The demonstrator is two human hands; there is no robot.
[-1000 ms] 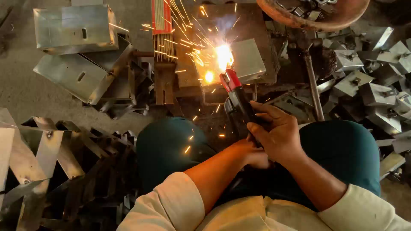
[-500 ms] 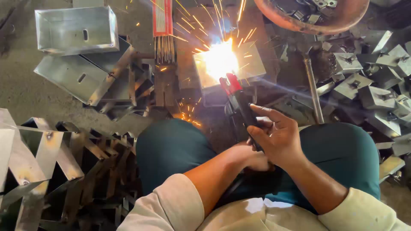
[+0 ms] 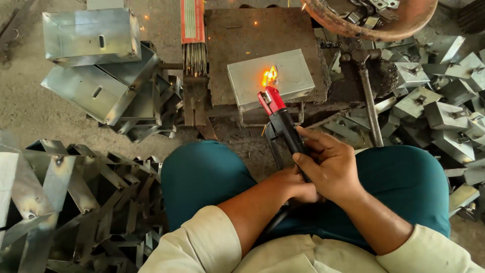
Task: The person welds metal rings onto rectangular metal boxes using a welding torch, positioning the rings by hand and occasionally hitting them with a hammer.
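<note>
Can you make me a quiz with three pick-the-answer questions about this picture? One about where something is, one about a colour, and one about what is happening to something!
1. Where is the pack of rods?
A. left of the metal box
B. on the person's lap
C. inside the rusty bowl

2. What colour is the holder's tip?
A. blue
B. red
C. yellow

3. What is happening on the metal box?
A. it is under water
B. it is wrapped in paper
C. a small flame glows on it

Answers:
1. A: the rods lie left of the box, beside the dark plate.
2. B: the clamp end is red, above a black handle.
3. C: an orange glow sits on the box at the holder's tip, which the right hand and left hand grip.
</note>
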